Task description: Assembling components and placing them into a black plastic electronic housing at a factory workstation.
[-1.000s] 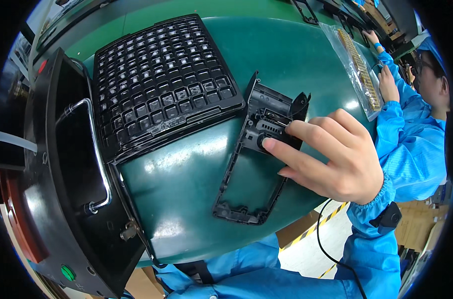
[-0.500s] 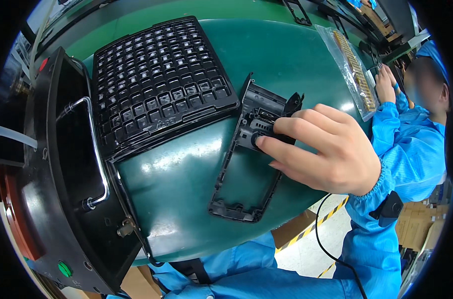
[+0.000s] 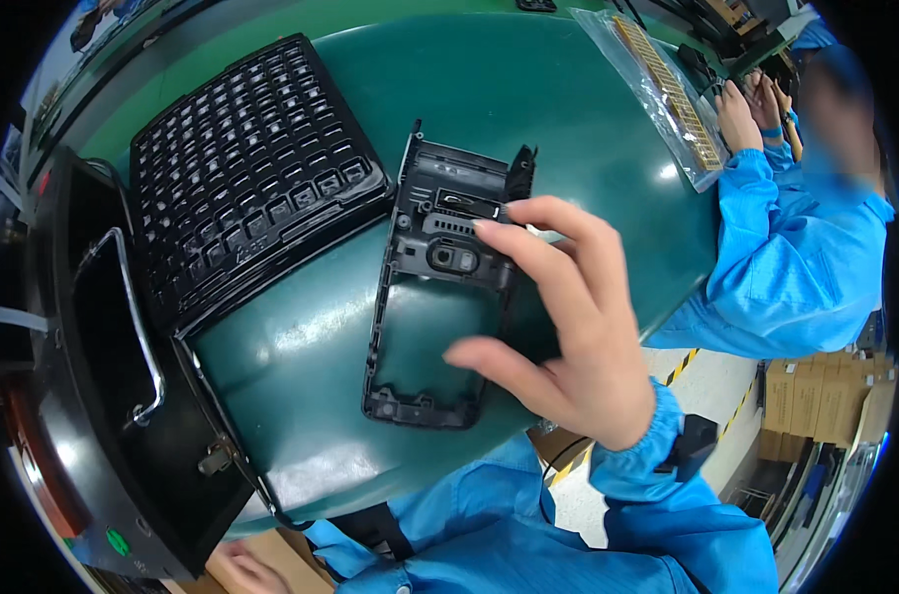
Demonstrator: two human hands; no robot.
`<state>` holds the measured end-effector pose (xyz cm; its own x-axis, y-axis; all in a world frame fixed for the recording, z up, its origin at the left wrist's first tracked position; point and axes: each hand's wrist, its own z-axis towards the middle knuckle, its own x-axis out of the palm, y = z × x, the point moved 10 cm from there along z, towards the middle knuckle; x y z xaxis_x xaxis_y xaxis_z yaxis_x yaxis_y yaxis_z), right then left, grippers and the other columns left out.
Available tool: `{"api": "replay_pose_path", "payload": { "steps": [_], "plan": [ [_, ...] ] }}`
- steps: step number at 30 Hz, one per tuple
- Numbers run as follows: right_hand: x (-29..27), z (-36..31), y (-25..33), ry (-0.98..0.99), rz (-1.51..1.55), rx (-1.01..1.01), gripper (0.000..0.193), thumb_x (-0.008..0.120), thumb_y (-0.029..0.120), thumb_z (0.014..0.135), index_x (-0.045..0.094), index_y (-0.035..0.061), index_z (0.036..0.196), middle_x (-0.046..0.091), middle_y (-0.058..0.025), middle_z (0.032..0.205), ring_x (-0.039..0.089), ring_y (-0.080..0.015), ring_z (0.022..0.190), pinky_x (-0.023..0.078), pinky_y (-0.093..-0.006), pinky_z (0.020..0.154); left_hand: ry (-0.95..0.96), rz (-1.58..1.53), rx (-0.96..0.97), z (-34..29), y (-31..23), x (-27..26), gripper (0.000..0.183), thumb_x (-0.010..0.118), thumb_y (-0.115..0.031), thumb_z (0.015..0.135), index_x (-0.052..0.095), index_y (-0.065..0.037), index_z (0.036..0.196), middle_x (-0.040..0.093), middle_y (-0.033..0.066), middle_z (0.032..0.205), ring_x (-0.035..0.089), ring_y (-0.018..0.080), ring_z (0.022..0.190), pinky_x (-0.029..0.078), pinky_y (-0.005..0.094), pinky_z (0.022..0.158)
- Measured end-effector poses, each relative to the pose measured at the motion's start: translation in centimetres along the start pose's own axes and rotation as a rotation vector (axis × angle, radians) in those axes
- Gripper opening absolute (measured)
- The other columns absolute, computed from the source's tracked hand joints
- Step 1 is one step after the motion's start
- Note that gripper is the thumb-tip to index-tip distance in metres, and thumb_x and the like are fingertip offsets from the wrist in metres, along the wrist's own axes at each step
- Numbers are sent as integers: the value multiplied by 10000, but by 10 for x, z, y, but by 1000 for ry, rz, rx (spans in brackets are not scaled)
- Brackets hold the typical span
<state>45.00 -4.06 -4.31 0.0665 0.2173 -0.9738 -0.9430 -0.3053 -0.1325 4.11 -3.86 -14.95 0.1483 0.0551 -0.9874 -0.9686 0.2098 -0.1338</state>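
Note:
A black plastic phone housing (image 3: pixel 447 170) lies on the green table, with a large rectangular opening in its lower part and a black flap standing up at its upper right. In its upper part sit a slotted piece and an oval lens-like insert (image 3: pixel 453 259). My right hand (image 3: pixel 578 317) is over the housing's right side, thumb spread from the fingers. Its fingertips are at the upper part, beside the slots; whether they touch cannot be seen. The thumb is over the opening. My left hand (image 3: pixel 246 571) shows only partly at the lower left, blurred, below the table edge.
A black tray (image 3: pixel 261 233) with many small pockets lies at the left on the green table (image 3: pixel 568 109). Left of it stands a black machine with a metal handle (image 3: pixel 138 327). A clear bag with a yellow strip (image 3: pixel 672 94) lies far right, near a co-worker's hands (image 3: pixel 741 117).
My right thumb has spread away from the fingers, and the hand has pulled off the lens-like insert, which now shows. My left hand has appeared at the lower left. The whole view has shifted.

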Motion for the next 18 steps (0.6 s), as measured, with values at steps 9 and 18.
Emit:
{"api": "replay_pose_path", "payload": {
  "steps": [9, 18],
  "plan": [
    [9, -7, 24, -41, -38, -51, 576, 771, 253, 618, 698, 75, 1161, 610, -113, 1057, 546, -224, 831, 408, -342, 714, 48, -849, 850, 31, -291, -76, 538, 752, -48, 735, 575, 32, 1238, 542, 229, 1270, 540, 360, 1147, 435, 420, 969],
    [-56, -33, 92, 1, -2, -120, 577, 764, 259, 631, 688, 67, 1170, 604, -119, 1074, 540, -229, 855, 402, -347, 734, 992, -1823, 134, 69, -316, -51, 339, 455, -185, 1052, 519, 58, 1280, 692, 144, 919, 633, 135, 646, 483, 247, 563]
  ]
}}
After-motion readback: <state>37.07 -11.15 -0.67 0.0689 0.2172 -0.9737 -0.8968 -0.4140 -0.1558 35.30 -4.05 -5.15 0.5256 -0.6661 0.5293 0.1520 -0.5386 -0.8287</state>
